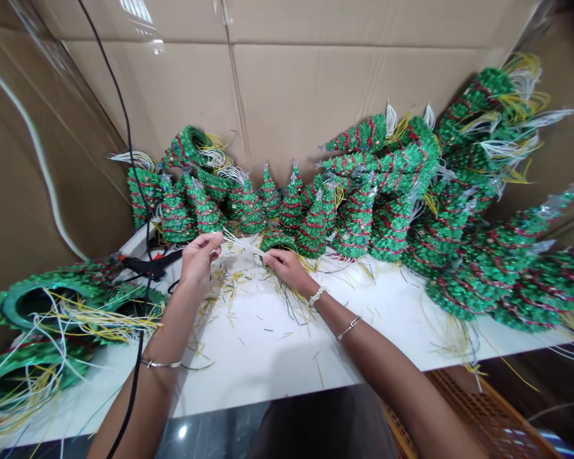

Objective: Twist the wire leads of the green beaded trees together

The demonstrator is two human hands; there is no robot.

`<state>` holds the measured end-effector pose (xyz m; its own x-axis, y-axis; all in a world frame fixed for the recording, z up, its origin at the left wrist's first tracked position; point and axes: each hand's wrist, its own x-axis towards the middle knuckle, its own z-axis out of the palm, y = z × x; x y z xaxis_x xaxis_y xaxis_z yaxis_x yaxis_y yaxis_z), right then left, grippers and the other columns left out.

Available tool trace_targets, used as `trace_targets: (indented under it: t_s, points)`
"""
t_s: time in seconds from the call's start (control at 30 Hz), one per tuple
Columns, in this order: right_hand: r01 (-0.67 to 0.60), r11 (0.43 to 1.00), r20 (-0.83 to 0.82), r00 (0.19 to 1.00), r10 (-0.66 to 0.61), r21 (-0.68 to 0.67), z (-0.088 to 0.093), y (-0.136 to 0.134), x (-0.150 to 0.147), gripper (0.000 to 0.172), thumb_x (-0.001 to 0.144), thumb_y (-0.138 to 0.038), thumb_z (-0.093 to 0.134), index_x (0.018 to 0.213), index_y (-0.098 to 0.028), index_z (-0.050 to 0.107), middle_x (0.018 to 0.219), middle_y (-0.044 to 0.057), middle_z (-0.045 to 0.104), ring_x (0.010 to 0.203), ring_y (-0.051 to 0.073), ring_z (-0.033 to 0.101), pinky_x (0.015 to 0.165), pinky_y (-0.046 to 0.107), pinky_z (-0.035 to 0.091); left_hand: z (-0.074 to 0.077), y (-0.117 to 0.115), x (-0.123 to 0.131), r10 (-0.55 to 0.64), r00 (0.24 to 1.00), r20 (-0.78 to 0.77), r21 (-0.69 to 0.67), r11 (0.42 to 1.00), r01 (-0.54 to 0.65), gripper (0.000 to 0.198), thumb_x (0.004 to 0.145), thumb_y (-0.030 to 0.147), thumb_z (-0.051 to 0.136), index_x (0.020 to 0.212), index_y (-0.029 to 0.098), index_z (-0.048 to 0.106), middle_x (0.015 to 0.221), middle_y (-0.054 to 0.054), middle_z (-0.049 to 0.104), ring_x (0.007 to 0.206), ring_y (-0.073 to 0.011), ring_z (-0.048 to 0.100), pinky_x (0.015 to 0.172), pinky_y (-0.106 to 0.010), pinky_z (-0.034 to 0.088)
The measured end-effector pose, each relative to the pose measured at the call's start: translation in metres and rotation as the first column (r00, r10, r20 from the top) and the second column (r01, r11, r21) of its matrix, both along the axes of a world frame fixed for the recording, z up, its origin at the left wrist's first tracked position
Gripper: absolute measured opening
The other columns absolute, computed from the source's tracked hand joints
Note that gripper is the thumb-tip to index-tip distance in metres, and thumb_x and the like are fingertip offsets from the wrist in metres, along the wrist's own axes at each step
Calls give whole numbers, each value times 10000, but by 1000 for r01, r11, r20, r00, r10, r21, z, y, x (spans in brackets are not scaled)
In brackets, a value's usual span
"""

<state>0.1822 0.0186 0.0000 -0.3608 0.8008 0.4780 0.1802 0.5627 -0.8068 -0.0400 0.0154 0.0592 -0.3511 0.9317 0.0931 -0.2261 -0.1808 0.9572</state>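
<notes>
A bundle of thin white wires (242,242) stretches between my two hands above the table. My left hand (201,256) is closed in a pinch at the wires' left ends. Farther right, my right hand (286,265) is closed around the same bundle, thumb and fingers pressed together. Just behind my right hand a small green tinsel Christmas tree (278,243) lies on its side, its open base partly hidden. Cut bits of yellow and dark wire (229,287) are scattered on the white table (268,357) beneath my hands.
Many tinsel trees with red garland (356,223) line the back and right. More trees (43,299) lie at left, wires trailing from their bases. A black-and-orange glue gun (148,264) rests nearby. A black cable (128,127) hangs in front. An orange crate (478,414) stands below right.
</notes>
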Motion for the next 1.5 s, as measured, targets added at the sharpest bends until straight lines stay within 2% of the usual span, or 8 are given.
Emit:
trace_targets:
  t_s: [0.4, 0.67, 0.93, 1.37, 1.43, 1.5]
  points:
    - [-7, 1000, -29, 1000, 8, 18, -4, 2, -2, 358, 977, -414, 495, 750, -174, 634, 660, -21, 554, 605, 112, 445, 642, 232, 350, 3, 0, 4, 37, 999, 1, -30, 999, -37, 458, 419, 399, 940, 746, 163, 723, 797, 1, 680, 539, -41, 456, 508, -180, 341]
    - [3, 999, -3, 1000, -4, -34, -3, 1, -2, 360, 969, -444, 486, 754, -190, 623, 639, -23, 518, 607, 124, 448, 636, 237, 360, 4, 0, 6, 55, 998, -3, 4, 998, -55, 431, 444, 387, 919, 729, 158, 690, 741, 2, 661, 483, -42, 448, 451, -191, 279]
    - [10, 1000, -27, 1000, -10, -12, -2, 0, -2, 348, 968, -419, 494, 751, -185, 632, 634, -26, 523, 592, 119, 447, 637, 238, 360, 5, 0, 3, 80, 996, -26, 12, 997, -79, 441, 447, 408, 923, 728, 155, 696, 733, 1, 668, 487, -40, 465, 446, -175, 311]
    - [10, 999, -25, 1000, -11, -39, 0, -2, -2, 358, 970, -443, 484, 743, -197, 609, 628, -22, 514, 591, 126, 456, 627, 245, 364, 3, 4, 0, 93, 996, -5, 44, 995, -93, 356, 513, 339, 881, 751, 145, 700, 731, 4, 660, 476, -33, 453, 422, -175, 274]
    - [24, 998, -26, 999, -25, -50, 1, -3, 1, 365, 970, -454, 482, 741, -197, 605, 623, -22, 510, 585, 124, 452, 614, 246, 358, 4, 6, -12, 132, 991, 33, 66, 989, -134, 347, 511, 323, 884, 745, 151, 693, 726, 7, 655, 472, -32, 442, 417, -173, 264]
    - [44, 996, -31, 998, -47, -79, 2, -4, 5, 373, 968, -472, 480, 749, -196, 602, 627, -22, 509, 581, 123, 448, 596, 244, 354, 5, 8, -26, 248, 964, 91, 107, 960, -257, 332, 515, 312, 885, 728, 164, 677, 706, 20, 643, 463, -33, 423, 409, -176, 256]
